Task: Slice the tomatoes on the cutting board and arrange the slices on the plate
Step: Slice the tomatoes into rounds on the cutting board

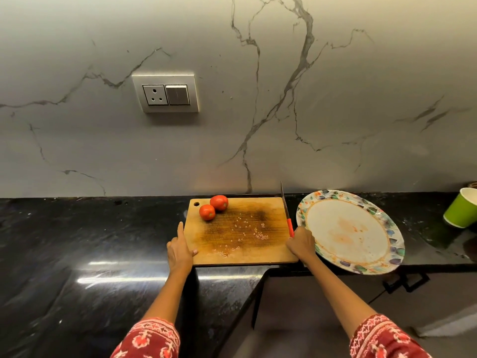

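Two whole red tomatoes (207, 212) (219, 202) sit side by side at the far left corner of the wooden cutting board (245, 244), which is wet and dotted with seeds. My left hand (179, 251) rests against the board's left edge, index finger straight along it and thumb on top. My right hand (300, 245) grips the red handle of a knife (289, 224) at the board's right edge, its blade pointing away toward the wall. To the right lies a large white plate (395, 244) with a floral rim, bare except for faint reddish smears.
The board and plate lie on a black stone counter (90, 241); the plate's near rim overhangs the counter's front edge. A green paper cup (462, 209) stands at the far right. A wall socket (165, 93) is set in the marble backsplash.
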Motion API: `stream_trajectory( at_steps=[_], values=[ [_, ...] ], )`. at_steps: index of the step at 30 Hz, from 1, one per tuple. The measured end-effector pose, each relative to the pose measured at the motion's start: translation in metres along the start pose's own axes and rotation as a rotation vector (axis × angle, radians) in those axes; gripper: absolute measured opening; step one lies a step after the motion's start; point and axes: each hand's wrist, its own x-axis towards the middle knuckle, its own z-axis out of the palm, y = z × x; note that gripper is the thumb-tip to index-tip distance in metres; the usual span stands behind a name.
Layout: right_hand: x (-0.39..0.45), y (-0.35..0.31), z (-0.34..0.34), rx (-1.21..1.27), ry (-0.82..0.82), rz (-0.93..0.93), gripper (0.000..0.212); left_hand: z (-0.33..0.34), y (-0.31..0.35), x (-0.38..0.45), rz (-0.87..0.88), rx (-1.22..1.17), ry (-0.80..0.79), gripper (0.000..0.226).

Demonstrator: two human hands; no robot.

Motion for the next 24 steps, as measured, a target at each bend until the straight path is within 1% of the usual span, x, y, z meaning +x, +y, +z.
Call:
stream_trajectory(
  at_steps=[4, 5, 7, 9, 10, 13, 14, 16, 20, 22, 24],
  values=[
    [-0.016, 0.008, -0.001, -0.082, 0.009, -0.064, 0.025, 0.004, -0.006, -0.022, -0.001, -0.004, 0.016, 0.099],
    [-0.019, 0.010, -0.001, -0.106, 0.012, -0.081, 0.026, 0.005, -0.008, -0.027, -0.007, -0.012, 0.019, 0.099],
    [-0.023, 0.015, -0.002, -0.133, 0.011, -0.098, 0.036, 0.006, -0.010, -0.035, -0.017, -0.022, 0.023, 0.099],
    [-0.027, 0.019, -0.005, -0.130, 0.001, -0.094, 0.038, 0.005, -0.012, -0.043, -0.017, -0.019, 0.029, 0.098],
    [-0.029, 0.018, -0.006, -0.126, 0.001, -0.091, 0.035, 0.005, -0.012, -0.045, -0.018, -0.015, 0.032, 0.097],
    [-0.034, 0.010, -0.010, -0.096, 0.046, -0.101, 0.013, 0.002, -0.010, -0.049, -0.022, 0.002, 0.020, 0.092],
    [-0.035, 0.007, -0.009, -0.081, 0.052, -0.110, 0.012, 0.001, -0.009, -0.049, -0.021, 0.020, 0.012, 0.090],
    [-0.034, -0.002, -0.007, -0.034, 0.026, -0.144, 0.017, -0.004, -0.007, -0.049, -0.014, 0.068, -0.009, 0.088],
    [-0.035, -0.019, -0.004, 0.035, -0.094, -0.217, 0.045, -0.012, 0.000, -0.040, 0.019, 0.093, -0.031, 0.080],
    [-0.035, -0.027, -0.004, 0.019, -0.150, -0.238, 0.050, -0.015, 0.007, -0.032, 0.070, 0.077, -0.033, 0.070],
    [-0.032, -0.032, 0.000, 0.021, -0.171, -0.256, 0.047, -0.019, 0.015, -0.023, 0.134, 0.028, -0.044, 0.058]
  ],
)
